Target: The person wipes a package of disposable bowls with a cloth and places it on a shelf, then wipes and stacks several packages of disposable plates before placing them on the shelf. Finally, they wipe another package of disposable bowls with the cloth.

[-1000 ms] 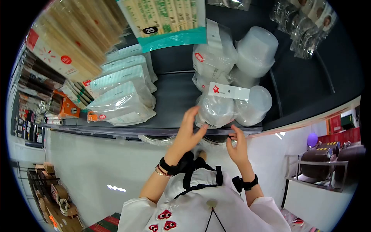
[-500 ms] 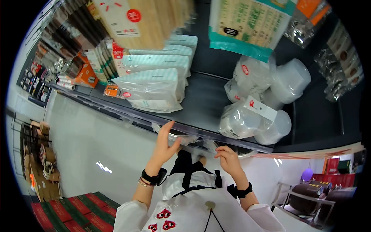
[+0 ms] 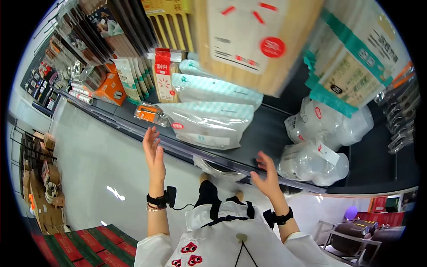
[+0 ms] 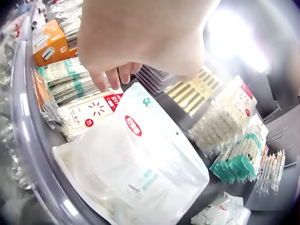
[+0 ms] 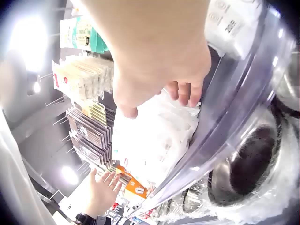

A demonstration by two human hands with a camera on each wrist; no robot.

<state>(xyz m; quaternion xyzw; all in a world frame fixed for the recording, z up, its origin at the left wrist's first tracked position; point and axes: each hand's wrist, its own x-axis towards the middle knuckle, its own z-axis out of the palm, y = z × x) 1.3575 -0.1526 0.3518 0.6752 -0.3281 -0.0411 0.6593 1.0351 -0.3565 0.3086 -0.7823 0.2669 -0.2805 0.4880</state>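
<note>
My left hand [image 3: 155, 158] hovers in front of the shelf edge with its fingers loosely spread and nothing in them. Nearest to it are a small orange-labelled packet [image 3: 151, 115] and a white plastic bag with a pale blue checked top [image 3: 207, 129]. The same bag [image 4: 140, 164] fills the middle of the left wrist view, below the hand. My right hand [image 3: 267, 178], also holding nothing, is over the shelf edge with thumb and fingers apart. Beside it to the right sit clear plastic tubs [image 3: 298, 162] in a wrapper with a white tag.
Packs of wooden chopsticks [image 3: 249, 40] and teal-edged packets [image 3: 356, 66] hang above the shelf. An orange box [image 3: 111, 89] stands farther left. Film-wrapped round pans [image 5: 248, 161] lie below the shelf edge [image 3: 209, 160]. Red and green boxes [image 3: 89, 244] are at the lower left.
The head view has turned left along the shelf, so the goods shift rightward in it. My hands have moved farther apart, the left one going left to the bags and small packet.
</note>
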